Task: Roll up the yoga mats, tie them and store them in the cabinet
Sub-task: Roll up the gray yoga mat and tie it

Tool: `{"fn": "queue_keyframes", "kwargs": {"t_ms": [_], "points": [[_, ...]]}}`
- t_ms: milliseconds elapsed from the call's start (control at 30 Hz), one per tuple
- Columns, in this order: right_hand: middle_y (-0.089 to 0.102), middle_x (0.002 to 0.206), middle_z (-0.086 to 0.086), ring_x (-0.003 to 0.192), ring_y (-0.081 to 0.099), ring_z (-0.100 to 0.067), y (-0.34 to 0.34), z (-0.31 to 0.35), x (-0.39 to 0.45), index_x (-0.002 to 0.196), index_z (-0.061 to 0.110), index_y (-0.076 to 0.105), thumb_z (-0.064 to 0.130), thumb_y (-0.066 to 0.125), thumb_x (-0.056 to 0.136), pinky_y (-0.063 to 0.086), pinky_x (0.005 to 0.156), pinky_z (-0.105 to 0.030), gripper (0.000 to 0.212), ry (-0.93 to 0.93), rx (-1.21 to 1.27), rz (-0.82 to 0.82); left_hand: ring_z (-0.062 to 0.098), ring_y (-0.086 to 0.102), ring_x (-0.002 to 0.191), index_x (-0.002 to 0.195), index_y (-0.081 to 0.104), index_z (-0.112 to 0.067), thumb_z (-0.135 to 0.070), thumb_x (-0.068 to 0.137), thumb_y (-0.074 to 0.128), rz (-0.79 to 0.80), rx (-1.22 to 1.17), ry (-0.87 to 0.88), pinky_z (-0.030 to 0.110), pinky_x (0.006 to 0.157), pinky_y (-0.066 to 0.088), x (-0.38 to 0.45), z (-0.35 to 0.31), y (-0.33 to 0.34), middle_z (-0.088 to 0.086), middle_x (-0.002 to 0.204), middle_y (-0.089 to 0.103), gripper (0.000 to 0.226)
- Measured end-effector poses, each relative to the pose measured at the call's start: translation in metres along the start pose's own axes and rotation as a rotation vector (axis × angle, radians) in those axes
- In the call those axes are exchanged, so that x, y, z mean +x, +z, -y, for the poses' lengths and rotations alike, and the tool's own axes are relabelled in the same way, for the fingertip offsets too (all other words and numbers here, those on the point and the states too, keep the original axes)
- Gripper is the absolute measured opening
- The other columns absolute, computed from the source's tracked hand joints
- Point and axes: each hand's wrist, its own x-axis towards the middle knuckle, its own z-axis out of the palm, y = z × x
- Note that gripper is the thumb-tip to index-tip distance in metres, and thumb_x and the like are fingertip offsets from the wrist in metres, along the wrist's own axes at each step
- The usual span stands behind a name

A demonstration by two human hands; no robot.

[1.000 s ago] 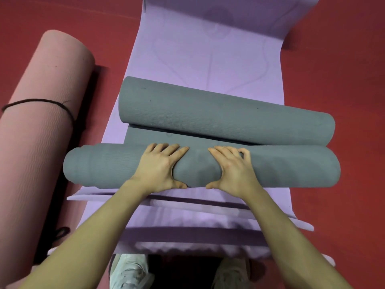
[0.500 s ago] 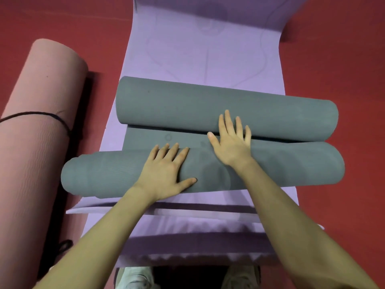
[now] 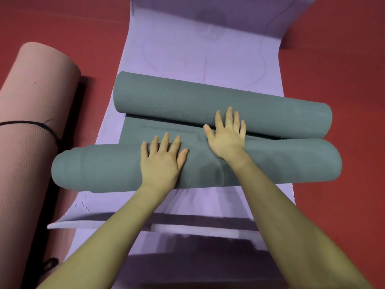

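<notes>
A grey yoga mat (image 3: 104, 165) lies across a purple mat (image 3: 187, 59), rolled in from both ends into a near roll and a far roll (image 3: 187, 103). A short flat strip of grey shows between them. My left hand (image 3: 161, 161) presses flat on top of the near roll, fingers spread. My right hand (image 3: 227, 134) lies flat further forward, palm on the near roll and fingertips touching the far roll. Neither hand grips anything. The near roll's left end sticks out unevenly.
A rolled pink mat (image 3: 31, 122) tied with a black cord (image 3: 41, 127) lies on the red floor (image 3: 343, 59) at the left. The purple mat's near end (image 3: 187, 228) is folded in layers by my shoes. Its far end curls upward.
My hands have opened from cupping the near roll and slid forward over it. The right hand reached ahead to the far roll, and the near roll has turned toward the far one.
</notes>
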Motion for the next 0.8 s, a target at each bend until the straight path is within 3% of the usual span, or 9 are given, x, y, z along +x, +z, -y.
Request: {"fn": "queue_keyframes", "kwargs": {"t_ms": [100, 167, 267, 400, 600, 700, 800], "points": [[-0.015, 0.160, -0.006, 0.145, -0.011, -0.035, -0.001, 0.002, 0.012, 0.153, 0.030, 0.002, 0.060, 0.021, 0.097, -0.006, 0.115, -0.049, 0.066, 0.062, 0.001, 0.030, 0.038, 0.057, 0.115, 0.124, 0.064, -0.020, -0.049, 0.093, 0.035, -0.091, -0.015, 0.085, 0.058, 0.100, 0.034, 0.006, 0.003, 0.006, 0.012, 0.128, 0.061, 0.052], [-0.013, 0.160, -0.006, 0.144, -0.009, -0.037, -0.001, 0.004, 0.020, 0.153, 0.034, -0.002, 0.061, 0.020, 0.097, -0.003, 0.115, -0.052, 0.066, 0.095, 0.006, 0.042, 0.035, 0.051, 0.124, 0.132, 0.057, -0.026, -0.057, 0.091, 0.036, -0.132, -0.022, 0.282, 0.058, 0.102, 0.028, 0.004, 0.012, 0.008, 0.007, 0.139, 0.053, 0.055], [-0.013, 0.160, -0.007, 0.144, -0.009, -0.037, -0.001, 0.005, 0.033, 0.153, 0.034, -0.002, 0.060, 0.022, 0.097, -0.003, 0.115, -0.052, 0.066, 0.082, 0.065, 0.046, 0.031, 0.056, 0.118, 0.133, 0.058, -0.022, -0.060, 0.092, 0.037, -0.162, -0.012, 0.465, 0.051, 0.096, 0.039, 0.012, 0.020, 0.010, 0.005, 0.136, 0.056, 0.060], [-0.010, 0.161, -0.007, 0.145, -0.009, -0.036, -0.008, 0.002, 0.051, 0.154, 0.020, 0.007, 0.048, 0.033, 0.100, -0.005, 0.115, -0.050, 0.066, 0.063, 0.096, -0.041, 0.034, 0.062, 0.110, 0.127, 0.062, -0.020, -0.059, 0.091, 0.033, -0.166, 0.039, 0.258, 0.052, 0.094, 0.045, 0.025, 0.009, 0.013, 0.008, 0.126, 0.063, 0.060], [0.007, 0.157, -0.014, 0.138, 0.018, -0.037, -0.012, -0.003, 0.055, 0.153, 0.032, 0.012, 0.053, 0.032, 0.098, 0.008, 0.112, -0.049, 0.061, 0.153, -0.036, -0.099, 0.046, 0.053, 0.117, 0.123, 0.065, -0.023, -0.053, 0.089, 0.032, -0.149, 0.018, -0.118, 0.064, 0.098, 0.033, 0.040, -0.012, 0.010, 0.017, 0.127, 0.061, 0.056], [-0.002, 0.159, -0.015, 0.146, 0.006, -0.028, -0.013, -0.006, 0.063, 0.154, 0.022, 0.006, 0.051, 0.032, 0.099, -0.004, 0.114, -0.049, 0.067, 0.101, 0.052, -0.060, 0.043, 0.053, 0.118, 0.123, 0.065, -0.024, -0.051, 0.092, 0.032, -0.172, -0.017, -0.111, 0.066, 0.098, 0.028, 0.047, -0.015, 0.014, 0.013, 0.128, 0.061, 0.053], [-0.010, 0.160, -0.013, 0.148, -0.003, -0.023, -0.014, -0.010, 0.071, 0.154, 0.019, 0.005, 0.048, 0.033, 0.099, -0.008, 0.114, -0.050, 0.068, 0.068, 0.053, -0.049, 0.039, 0.049, 0.124, 0.131, 0.057, -0.031, -0.059, 0.090, 0.034, -0.224, -0.032, 0.090, 0.060, 0.100, 0.025, 0.051, -0.003, 0.016, 0.010, 0.136, 0.055, 0.055]]}}
